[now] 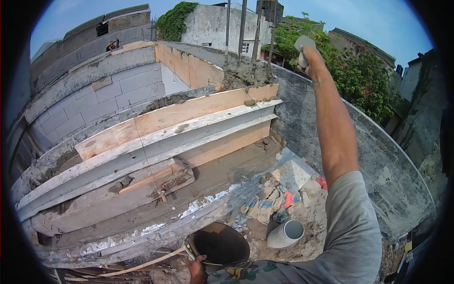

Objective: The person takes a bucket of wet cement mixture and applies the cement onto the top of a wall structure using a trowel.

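Observation:
My right arm reaches up and forward, and my right hand point(305, 59) is closed around a trowel, whose pale rounded blade point(304, 41) shows above the fist against the greenery. Low in the view, my left hand point(196, 268) grips the rim of a dark round bucket point(220, 244); the inside of the bucket is in shadow. Wet grey concrete point(253, 75) lies around upright metal bars at the far corner, beyond the wooden formwork boards point(189, 106).
A white pipe point(285, 234) stands open-topped near torn bags point(260, 208) and rubble. A grey curved panel point(350, 146) rises on the right. Block wall point(104, 97) stands at left. A timber offcut point(175, 182) lies on the ledge. Poles cross the bottom left.

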`<state>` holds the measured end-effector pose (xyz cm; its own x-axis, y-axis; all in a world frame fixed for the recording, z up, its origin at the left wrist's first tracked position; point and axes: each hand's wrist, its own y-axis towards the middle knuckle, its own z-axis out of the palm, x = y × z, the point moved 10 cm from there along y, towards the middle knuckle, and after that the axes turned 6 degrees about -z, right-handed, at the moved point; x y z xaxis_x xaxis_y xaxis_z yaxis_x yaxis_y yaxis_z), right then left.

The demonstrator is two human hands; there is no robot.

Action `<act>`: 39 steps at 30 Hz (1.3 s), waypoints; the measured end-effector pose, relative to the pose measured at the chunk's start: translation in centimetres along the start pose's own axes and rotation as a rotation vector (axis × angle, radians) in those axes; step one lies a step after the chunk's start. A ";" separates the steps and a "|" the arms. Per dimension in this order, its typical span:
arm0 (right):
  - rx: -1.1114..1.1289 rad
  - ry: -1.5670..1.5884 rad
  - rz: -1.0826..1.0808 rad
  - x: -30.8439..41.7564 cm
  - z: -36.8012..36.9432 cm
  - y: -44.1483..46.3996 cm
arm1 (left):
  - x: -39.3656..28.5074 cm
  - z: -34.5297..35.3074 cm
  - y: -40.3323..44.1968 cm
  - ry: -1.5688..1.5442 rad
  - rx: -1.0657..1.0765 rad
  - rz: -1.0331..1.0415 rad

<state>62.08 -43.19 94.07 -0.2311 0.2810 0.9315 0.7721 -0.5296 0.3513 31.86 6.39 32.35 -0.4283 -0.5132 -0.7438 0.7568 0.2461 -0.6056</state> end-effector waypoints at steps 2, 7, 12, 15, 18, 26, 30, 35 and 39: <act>0.102 -0.040 -0.022 -0.4 2.0 -1.2 | 0.5 -0.8 -0.5 -0.022 -0.021 -0.035; 0.035 0.070 -0.050 0.1 -0.2 -0.9 | 1.3 -1.6 0.1 0.051 -0.121 -0.089; 0.255 -0.126 -0.011 0.0 2.0 -4.2 | 1.1 -1.3 -0.2 0.036 -0.009 -0.092; 0.222 0.093 0.053 0.2 0.0 -2.9 | 1.5 -0.9 0.1 0.088 0.035 -0.189; -0.021 0.049 -0.070 1.0 -2.3 -2.3 | 0.7 -0.7 0.6 0.017 0.003 -0.108; 0.148 -0.267 -0.153 1.0 -2.8 -4.1 | -0.8 2.2 -0.7 0.040 0.136 -0.091; -0.293 -0.844 -0.820 4.1 -6.0 -8.7 | 0.0 1.3 -0.2 0.007 0.090 -0.122; 0.073 -1.305 -0.811 3.1 1.2 -14.4 | 1.3 1.0 0.8 0.066 0.098 -0.157; 0.141 -1.300 -1.089 5.4 6.7 -17.1 | 0.7 1.6 0.3 0.047 0.081 -0.130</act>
<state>51.61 -27.31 92.46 -0.1037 0.8979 -0.4279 0.6544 0.3856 0.6505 32.52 4.81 32.12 -0.5463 -0.4967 -0.6744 0.7301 0.1122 -0.6740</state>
